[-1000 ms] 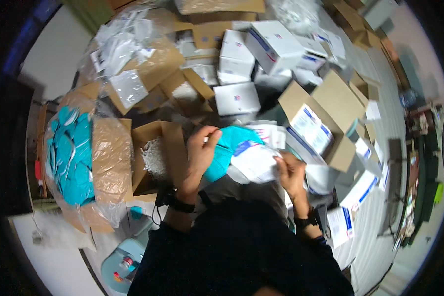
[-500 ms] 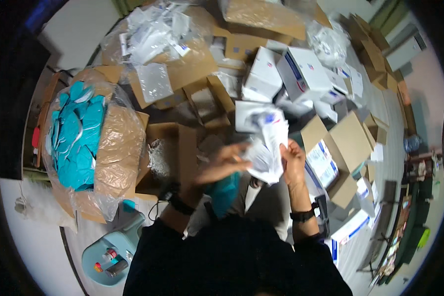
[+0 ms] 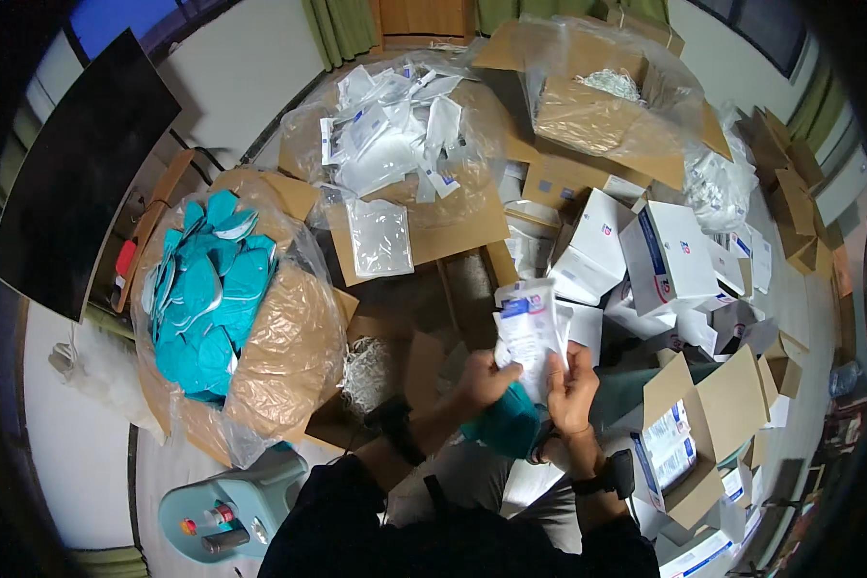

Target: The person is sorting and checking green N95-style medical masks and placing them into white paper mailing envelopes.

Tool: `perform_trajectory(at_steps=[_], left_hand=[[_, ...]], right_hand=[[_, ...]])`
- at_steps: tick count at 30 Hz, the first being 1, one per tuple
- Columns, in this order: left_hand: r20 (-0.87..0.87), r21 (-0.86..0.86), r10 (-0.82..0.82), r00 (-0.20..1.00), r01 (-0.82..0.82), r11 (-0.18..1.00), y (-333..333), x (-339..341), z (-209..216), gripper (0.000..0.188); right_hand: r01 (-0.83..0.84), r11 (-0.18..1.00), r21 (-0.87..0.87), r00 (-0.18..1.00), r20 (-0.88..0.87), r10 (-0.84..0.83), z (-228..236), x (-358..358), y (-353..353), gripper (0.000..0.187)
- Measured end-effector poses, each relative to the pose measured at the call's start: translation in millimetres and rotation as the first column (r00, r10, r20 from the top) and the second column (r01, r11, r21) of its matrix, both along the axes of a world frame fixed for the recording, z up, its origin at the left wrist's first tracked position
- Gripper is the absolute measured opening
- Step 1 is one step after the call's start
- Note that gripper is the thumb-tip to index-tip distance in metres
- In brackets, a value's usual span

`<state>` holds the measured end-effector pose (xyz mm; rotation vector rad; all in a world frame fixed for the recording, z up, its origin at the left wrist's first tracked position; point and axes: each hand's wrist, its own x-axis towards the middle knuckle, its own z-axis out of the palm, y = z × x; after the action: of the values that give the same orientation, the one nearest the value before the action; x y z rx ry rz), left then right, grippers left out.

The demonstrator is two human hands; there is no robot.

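Observation:
In front of my lap, both hands are at a white printed packet (image 3: 528,332) with blue and red marks. My left hand (image 3: 489,379) pinches its lower left edge with the thumb on top. At its lower right, my right hand (image 3: 573,390) grips it with fingers curled. The packet looks like several layered pieces, though I cannot count them. Just below the hands, over my lap, lies a teal cup-shaped piece (image 3: 507,424), partly covered by my left hand. More teal face masks (image 3: 212,289) fill a plastic-lined box to the left.
White packets (image 3: 385,140) heap in a lined carton beyond. An open carton (image 3: 689,433) at right holds printed packets. White boxes (image 3: 679,255) pile up at the far right. White string-like bundles (image 3: 366,376) lie in a carton left of my hands. A pale-blue stool (image 3: 197,496) stands near left.
The view has tilted up, showing more of the far room. My left hand, apart from the packet and blurred before, now grips it. The packet's printed face now shows more clearly.

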<state>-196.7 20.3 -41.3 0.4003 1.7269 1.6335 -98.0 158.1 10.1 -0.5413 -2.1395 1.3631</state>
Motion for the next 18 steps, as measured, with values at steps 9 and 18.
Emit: perform_trajectory(at_steps=[9, 18], left_hand=[[0.053, 0.233, 0.637, 0.769, -0.630, 0.741, -18, -330, 132, 0.069], [0.471, 0.224, 0.303, 0.828, -0.444, 0.867, 24, -252, 52, 0.058]], right_hand=[[0.110, 0.784, -0.611, 0.994, 0.081, -0.076, -78, -5, 60, 0.035], [0.345, 0.515, -0.784, 0.926, 0.373, -0.052, -249, 39, 71, 0.035]])
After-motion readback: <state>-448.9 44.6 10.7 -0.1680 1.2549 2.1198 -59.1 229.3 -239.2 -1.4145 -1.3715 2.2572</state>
